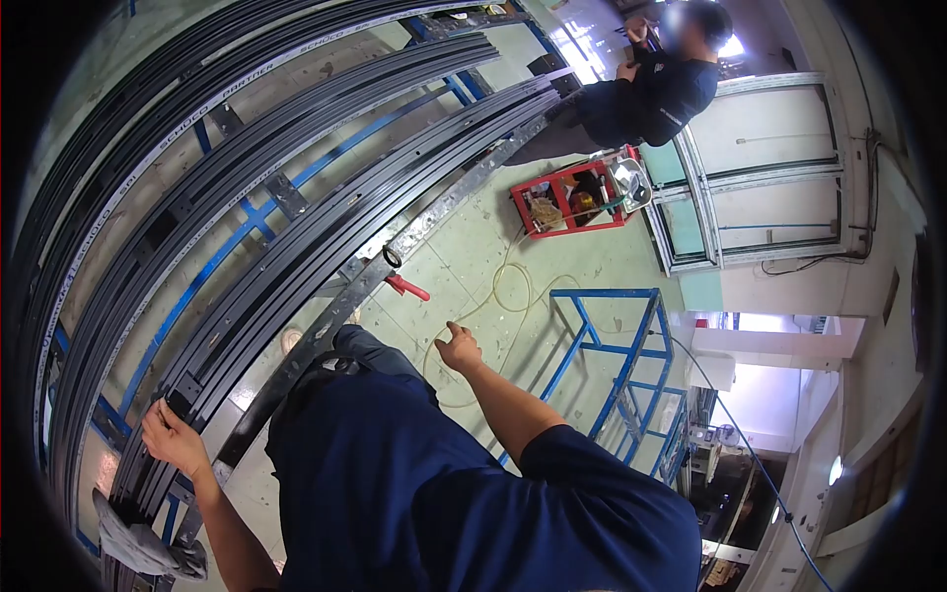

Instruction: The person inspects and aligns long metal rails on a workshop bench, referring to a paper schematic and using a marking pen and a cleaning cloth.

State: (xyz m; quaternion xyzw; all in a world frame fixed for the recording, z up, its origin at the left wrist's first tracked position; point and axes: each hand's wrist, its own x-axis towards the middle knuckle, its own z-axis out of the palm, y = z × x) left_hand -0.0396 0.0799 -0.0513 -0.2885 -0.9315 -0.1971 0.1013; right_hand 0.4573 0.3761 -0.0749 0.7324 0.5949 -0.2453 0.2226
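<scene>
My left hand [176,441] is at the near end of a bundle of long black metal profiles [326,232], its fingertips closed at the edge of a small black block [182,395] that lies on them. How far the fingers wrap round the block is partly hidden. My right hand [459,350] hangs over the floor beside my body, with nothing in it and its fingers loosely apart. A clamp with a red handle [407,287] sits on the metal rail near that hand. A grey work glove [143,543] lies on the profiles below my left hand.
More dark profiles with printed protective film [173,138] lie across a blue metal rack [256,219]. A co-worker [656,79] stands at the far end. A red cart [572,200], a coiled hose [510,286] and a blue frame stand [617,380] occupy the floor on the right.
</scene>
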